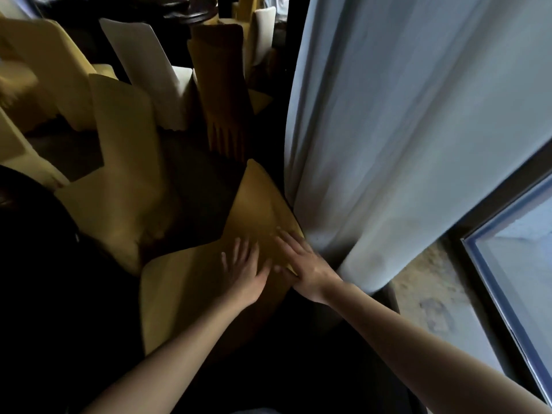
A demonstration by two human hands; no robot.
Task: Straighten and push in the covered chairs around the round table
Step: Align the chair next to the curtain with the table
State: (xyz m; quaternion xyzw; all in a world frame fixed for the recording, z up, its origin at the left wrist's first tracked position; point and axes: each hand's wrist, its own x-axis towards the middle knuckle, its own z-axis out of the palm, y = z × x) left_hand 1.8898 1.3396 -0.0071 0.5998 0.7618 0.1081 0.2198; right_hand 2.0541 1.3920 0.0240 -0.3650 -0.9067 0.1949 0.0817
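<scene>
Head view has both our hands laid flat on the nearest covered chair (pixel 191 282), fingers straight and a little spread, gripping nothing. Our left hand (pixel 245 271) presses palm-down on the yellow cover. Our right hand (pixel 303 262) lies just beside it, thumbs nearly touching, its outer edge close to the curtain (pixel 388 144). The chair's cloth runs under both palms, ahead of the fingers and back along our left forearm. Beyond the left fingertips a dark surface (pixel 194 186) shows; we cannot tell whether it is the table. Further ahead and left of the left hand stand another yellow chair (pixel 125 162), a white chair (pixel 149 70) and a brown chair (pixel 222 85).
</scene>
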